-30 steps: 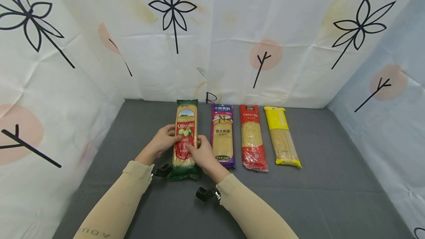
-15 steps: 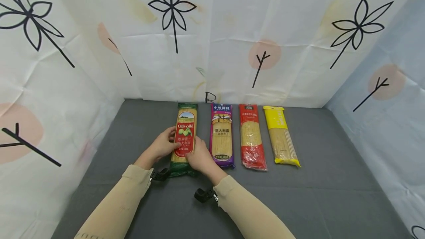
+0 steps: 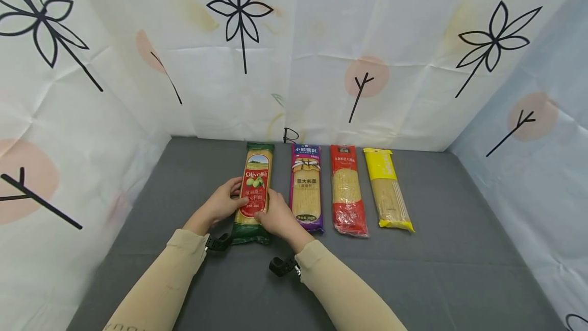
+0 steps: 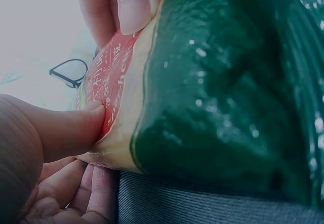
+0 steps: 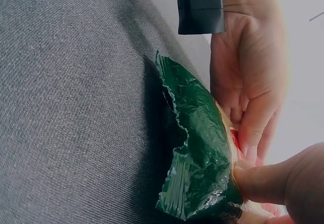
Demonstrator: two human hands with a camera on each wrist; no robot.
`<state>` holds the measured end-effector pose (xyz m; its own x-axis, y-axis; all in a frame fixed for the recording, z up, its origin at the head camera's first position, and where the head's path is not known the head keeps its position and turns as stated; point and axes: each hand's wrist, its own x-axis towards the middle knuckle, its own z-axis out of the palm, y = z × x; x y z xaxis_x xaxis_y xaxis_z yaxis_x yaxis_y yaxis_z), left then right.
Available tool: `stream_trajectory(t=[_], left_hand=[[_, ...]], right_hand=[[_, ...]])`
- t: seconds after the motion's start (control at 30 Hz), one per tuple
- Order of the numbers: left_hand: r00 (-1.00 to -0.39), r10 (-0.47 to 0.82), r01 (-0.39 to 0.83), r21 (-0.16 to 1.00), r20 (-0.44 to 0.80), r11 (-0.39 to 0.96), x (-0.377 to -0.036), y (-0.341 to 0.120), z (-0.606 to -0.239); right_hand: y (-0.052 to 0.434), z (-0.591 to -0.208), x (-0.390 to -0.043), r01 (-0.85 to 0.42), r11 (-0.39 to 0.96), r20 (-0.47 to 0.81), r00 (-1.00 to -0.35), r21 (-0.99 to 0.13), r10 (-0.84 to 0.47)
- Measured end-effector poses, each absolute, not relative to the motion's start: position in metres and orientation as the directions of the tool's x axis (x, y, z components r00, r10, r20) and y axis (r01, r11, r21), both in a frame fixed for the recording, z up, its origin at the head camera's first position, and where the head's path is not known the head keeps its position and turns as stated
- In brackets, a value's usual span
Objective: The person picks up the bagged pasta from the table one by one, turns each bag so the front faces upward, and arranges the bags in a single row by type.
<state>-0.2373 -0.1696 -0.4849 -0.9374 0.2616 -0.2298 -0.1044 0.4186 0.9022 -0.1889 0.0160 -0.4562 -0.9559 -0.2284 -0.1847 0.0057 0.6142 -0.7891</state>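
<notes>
A packet of spaghetti with a red oval label and green ends lies lengthwise on the grey cloth, leftmost of the row. My left hand grips its left edge, thumb on the label and fingers at the side. From the right, my right hand holds the other edge, its thumb on top near the lower end. The left wrist view shows the packet's green end close up, with both thumbs pressing the wrapper. In the right wrist view the crimped green end sits close over the cloth.
To the right lie a purple spaghetti packet, a red one and a yellow one, the last slanted. A patterned white curtain stands behind and at both sides of the grey cloth.
The held packet has come down toward the cloth and its top end sits slightly lower in the head view. Both hands keep their hold, thumbs shifted a little. The other packets stay put.
</notes>
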Motion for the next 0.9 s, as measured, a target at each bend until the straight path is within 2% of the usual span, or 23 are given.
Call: stream_trajectory(t=[0.53,0.73,0.8,0.9], left_hand=[[-0.933,0.260,-0.126,0.904,-0.247,0.408,-0.233,-0.173,-0.487],[-0.939,0.267,-0.084,0.895,-0.218,0.438,-0.232,-0.169,-0.485],[-0.942,0.261,-0.054,0.865,-0.210,0.499,-0.228,-0.165,-0.481],[-0.959,0.234,0.021,0.782,-0.160,0.622,-0.220,-0.160,-0.474]], right_hand=[[0.014,-0.463,-0.190,-0.003,0.613,-0.182,-0.954,-0.790,-0.239],[0.023,-0.450,-0.195,-0.048,0.643,-0.176,-0.944,-0.765,-0.280],[0.035,-0.444,-0.195,-0.085,0.653,-0.136,-0.950,-0.752,-0.280],[0.060,-0.436,-0.194,-0.206,0.712,0.019,-0.965,-0.671,-0.261]])
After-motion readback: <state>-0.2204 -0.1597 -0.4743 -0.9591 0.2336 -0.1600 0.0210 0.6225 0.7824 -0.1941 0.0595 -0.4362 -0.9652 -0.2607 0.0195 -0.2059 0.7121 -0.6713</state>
